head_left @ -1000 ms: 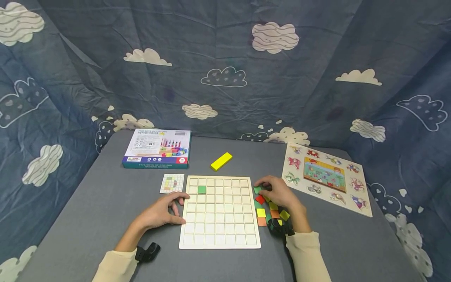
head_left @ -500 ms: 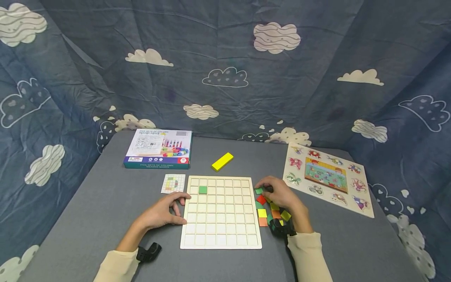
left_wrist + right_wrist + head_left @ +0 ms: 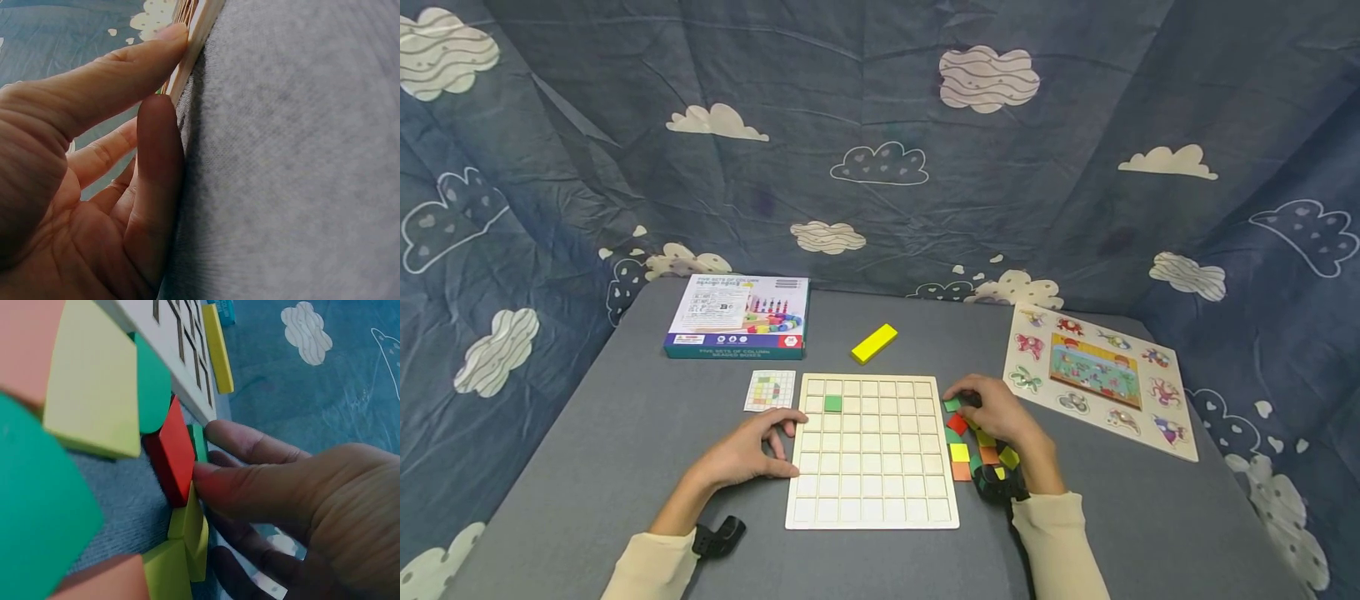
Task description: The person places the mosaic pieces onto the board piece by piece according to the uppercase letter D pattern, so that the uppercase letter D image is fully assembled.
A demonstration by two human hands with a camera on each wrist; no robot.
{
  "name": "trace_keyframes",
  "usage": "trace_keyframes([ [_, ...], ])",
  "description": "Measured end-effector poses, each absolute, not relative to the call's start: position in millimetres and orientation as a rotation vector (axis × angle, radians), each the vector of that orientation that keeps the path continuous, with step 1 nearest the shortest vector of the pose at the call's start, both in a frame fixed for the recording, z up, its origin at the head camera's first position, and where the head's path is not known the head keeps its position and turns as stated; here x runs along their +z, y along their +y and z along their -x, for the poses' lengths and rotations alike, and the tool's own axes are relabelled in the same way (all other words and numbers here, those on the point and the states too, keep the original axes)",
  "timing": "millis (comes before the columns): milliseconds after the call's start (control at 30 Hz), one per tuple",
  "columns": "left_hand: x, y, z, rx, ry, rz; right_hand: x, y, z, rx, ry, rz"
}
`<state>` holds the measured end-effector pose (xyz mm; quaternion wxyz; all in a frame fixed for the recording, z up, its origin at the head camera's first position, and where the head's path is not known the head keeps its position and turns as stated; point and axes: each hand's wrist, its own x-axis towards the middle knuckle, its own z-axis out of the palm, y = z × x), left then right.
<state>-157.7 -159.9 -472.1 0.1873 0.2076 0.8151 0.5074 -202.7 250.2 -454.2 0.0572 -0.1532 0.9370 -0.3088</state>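
A wooden grid board (image 3: 876, 483) lies on the table, with one green tile (image 3: 832, 403) in an upper-left cell. My left hand (image 3: 748, 450) rests against the board's left edge, its thumb and a fingertip touching the edge some way apart. Beyond the board's right side, my right hand (image 3: 1000, 412) is over the loose tiles. Its thumb and index finger pinch a green tile (image 3: 197, 442) beside the board's corner. A red tile (image 3: 172, 453) lies by the thumb. Yellow tiles (image 3: 959, 452), orange tiles (image 3: 962, 472) and other green ones lie nearby, partly hidden under the wrist.
Left of the board lies a small pattern card (image 3: 769, 390). A boxed set (image 3: 737, 321) stands behind it, and a yellow block (image 3: 874, 343) lies behind the board. A sea-animal puzzle board (image 3: 1097, 379) is at the back right. Cloud-printed cloth (image 3: 880, 233) hangs behind the table.
The whole head view shifts slightly to the right. Both hands keep their places beside the board and the tiles.
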Motion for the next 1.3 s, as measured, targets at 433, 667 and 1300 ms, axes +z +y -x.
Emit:
trace_keyframes([
  [433, -468.9, -159.5, 157.1, 1.456, 2.284, -0.599, -456.2, 253.2, 207.1, -0.854, 2.851, 0.447],
  [667, -469.2, -159.6, 157.5, 1.454, 2.277, -0.609, -453.9, 251.9, 207.6, -0.843, 2.851, 0.463],
  [1300, -471.9, -159.6, 158.7, 1.422, 2.296, -0.598, -438.9, 217.5, 210.9, -0.833, 2.859, 0.61],
])
